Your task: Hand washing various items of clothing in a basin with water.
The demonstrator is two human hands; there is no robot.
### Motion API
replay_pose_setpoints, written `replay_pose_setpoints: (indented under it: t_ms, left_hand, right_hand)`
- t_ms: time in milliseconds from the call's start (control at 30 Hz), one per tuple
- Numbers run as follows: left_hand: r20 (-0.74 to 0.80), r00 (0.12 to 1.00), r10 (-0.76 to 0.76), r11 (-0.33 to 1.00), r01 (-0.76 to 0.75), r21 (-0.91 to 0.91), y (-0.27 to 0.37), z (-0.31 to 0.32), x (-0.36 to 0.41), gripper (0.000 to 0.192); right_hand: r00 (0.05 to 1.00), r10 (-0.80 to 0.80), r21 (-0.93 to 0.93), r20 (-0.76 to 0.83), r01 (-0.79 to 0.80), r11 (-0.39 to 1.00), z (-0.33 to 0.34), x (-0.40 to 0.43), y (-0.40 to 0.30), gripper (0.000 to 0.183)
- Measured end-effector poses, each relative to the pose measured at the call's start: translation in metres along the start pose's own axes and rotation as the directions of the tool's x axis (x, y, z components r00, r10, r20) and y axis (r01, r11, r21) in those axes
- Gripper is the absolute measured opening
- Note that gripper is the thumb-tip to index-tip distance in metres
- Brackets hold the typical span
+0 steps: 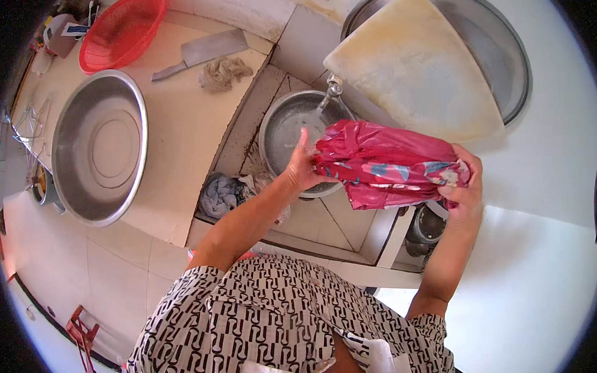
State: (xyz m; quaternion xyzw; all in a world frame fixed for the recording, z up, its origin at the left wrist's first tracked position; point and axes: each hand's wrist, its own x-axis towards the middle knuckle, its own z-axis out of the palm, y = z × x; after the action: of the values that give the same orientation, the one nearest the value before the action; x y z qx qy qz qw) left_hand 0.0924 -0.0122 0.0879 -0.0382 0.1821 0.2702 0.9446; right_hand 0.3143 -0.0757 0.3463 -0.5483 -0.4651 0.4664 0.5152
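Observation:
A wet red cloth (388,165) with a blue and white pattern stretches between my two hands. My left hand (306,167) holds its left end, and my right hand (463,185) grips the other end. Below and left of the cloth, a round metal basin (291,122) with water in it sits in the tiled sink (336,227). Water runs into the basin from a metal tap (333,86). The cloth hides part of the basin.
On the left counter are a large metal basin (100,150), a red plastic colander (121,30), a cleaver (212,48) and a tangled scrubber (223,74). Bunched grey cloth (219,196) lies in the sink's left corner. A yellowish board (421,67) leans over a large round metal tray (510,60) behind.

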Motion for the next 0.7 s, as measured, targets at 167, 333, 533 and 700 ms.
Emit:
replay_pose_setpoints:
  t_ms: [167,333,533,700]
  left_hand:
    - [0.117,0.984,0.133,0.991,-0.130,-0.035,0.016,0.036,-0.021,0.095]
    - [0.159,0.987,0.038,0.990,-0.059,0.128,-0.009,0.048,-0.012,0.077]
    - [0.260,0.962,-0.077,0.997,0.079,0.003,-0.031,0.035,-0.014,0.070]
    - [0.270,0.962,-0.049,0.998,0.057,-0.019,-0.015,0.025,-0.028,0.060]
  right_hand:
    - [0.970,0.005,-0.319,0.244,0.075,0.945,0.015,0.013,0.008,0.053]
    - [0.880,-0.078,-0.441,0.468,0.310,0.842,0.057,0.026,0.016,0.050]
    - [0.896,-0.123,-0.466,0.426,0.335,0.819,0.070,0.006,0.054,0.048]
    - [0.894,-0.180,-0.516,0.411,0.390,0.763,0.058,-0.021,0.112,0.055]
